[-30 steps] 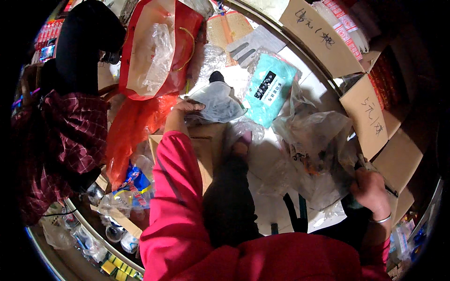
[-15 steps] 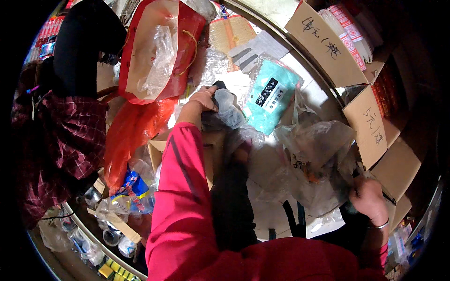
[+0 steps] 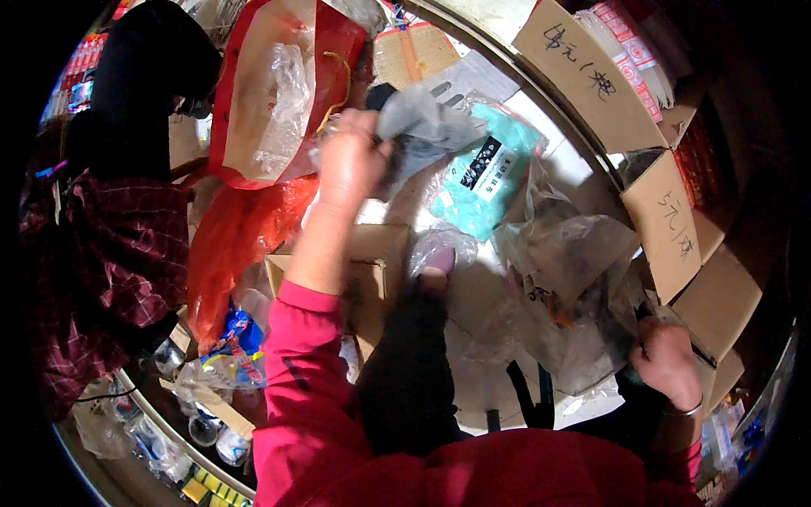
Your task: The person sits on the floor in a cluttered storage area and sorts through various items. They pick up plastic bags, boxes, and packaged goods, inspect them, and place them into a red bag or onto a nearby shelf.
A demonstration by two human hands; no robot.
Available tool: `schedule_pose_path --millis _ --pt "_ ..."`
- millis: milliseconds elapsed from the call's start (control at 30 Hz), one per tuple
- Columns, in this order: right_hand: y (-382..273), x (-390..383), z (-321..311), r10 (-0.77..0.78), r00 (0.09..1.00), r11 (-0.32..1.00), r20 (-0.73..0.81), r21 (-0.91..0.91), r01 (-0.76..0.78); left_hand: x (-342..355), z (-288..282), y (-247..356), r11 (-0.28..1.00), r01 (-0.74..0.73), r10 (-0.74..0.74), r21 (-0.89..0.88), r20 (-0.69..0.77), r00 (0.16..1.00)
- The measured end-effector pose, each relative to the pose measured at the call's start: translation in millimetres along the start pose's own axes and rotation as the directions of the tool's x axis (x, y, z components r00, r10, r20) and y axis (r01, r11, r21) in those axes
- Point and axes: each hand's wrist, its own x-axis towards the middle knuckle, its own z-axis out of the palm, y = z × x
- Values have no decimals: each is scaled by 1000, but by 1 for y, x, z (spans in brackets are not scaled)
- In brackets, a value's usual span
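My left hand, slightly blurred, grips a translucent plastic bag with something dark in it, reaching up beside the red paper bag. A turquoise packaged cloth lies to the right of the held bag. My right hand, low on the right, is closed on the edge of a large, crumpled clear plastic bag with dark and orange bits showing inside. An open cardboard box sits below my left hand, next to my leg.
Cardboard flaps with handwriting line the right side, with stacked packs behind. Orange-red plastic, dark clothing and plaid fabric are on the left. A gray glove and woven mat lie at the top; small goods line the lower left.
My left hand and the bag it holds have moved forward, up toward the red paper bag and the mat. My right hand stays at the large bag, slightly lower.
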Motion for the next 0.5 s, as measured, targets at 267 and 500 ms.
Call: schedule_pose_path --millis 267,500 --pt "-3 0 -1 15 1000 999 4 44 -15 -52 96 41 992 -117 115 -43 671 732" --pt "-3 0 0 7 1000 997 -8 74 -6 -61 91 48 976 -197 112 94 561 820"
